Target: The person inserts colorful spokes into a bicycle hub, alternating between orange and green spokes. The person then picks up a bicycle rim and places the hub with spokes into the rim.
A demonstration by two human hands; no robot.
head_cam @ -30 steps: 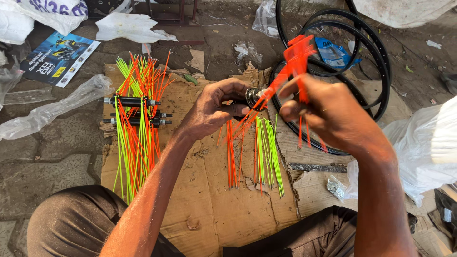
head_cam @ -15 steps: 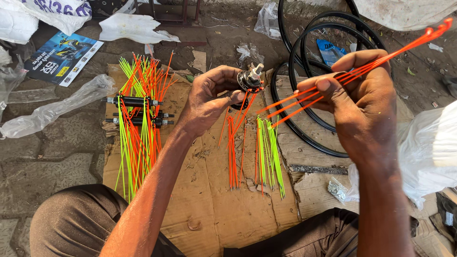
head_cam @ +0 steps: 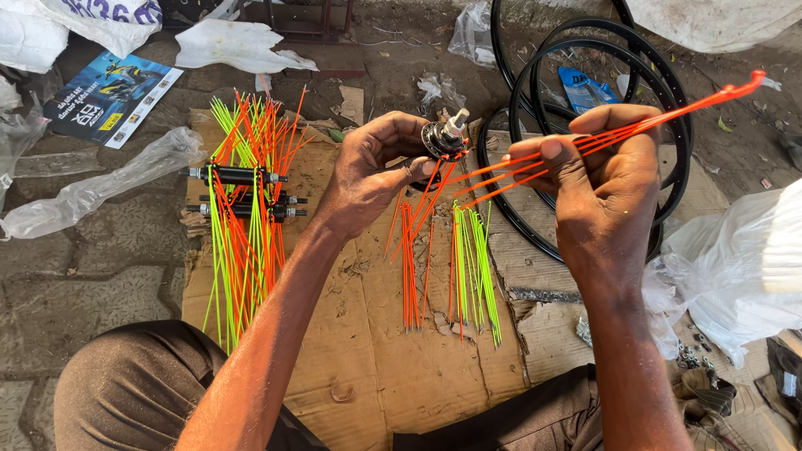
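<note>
My left hand grips a black wheel hub with a silver axle end, held above the cardboard. Several orange spokes hang from the hub's flange. My right hand pinches a bundle of orange spokes that fan up to the right, their inner ends reaching toward the hub. Below the hands, loose orange spokes and green spokes lie on the cardboard sheet.
Left on the cardboard, two black hubs lie laced with green and orange spokes. Black wheel rims lie at the upper right. Clear plastic bags, a printed leaflet and a white bag surround the sheet. My knees frame the bottom edge.
My right hand has swung the orange spoke bundle from above the hub out to the right and spread it. The left hand has lifted and turned the hub slightly.
</note>
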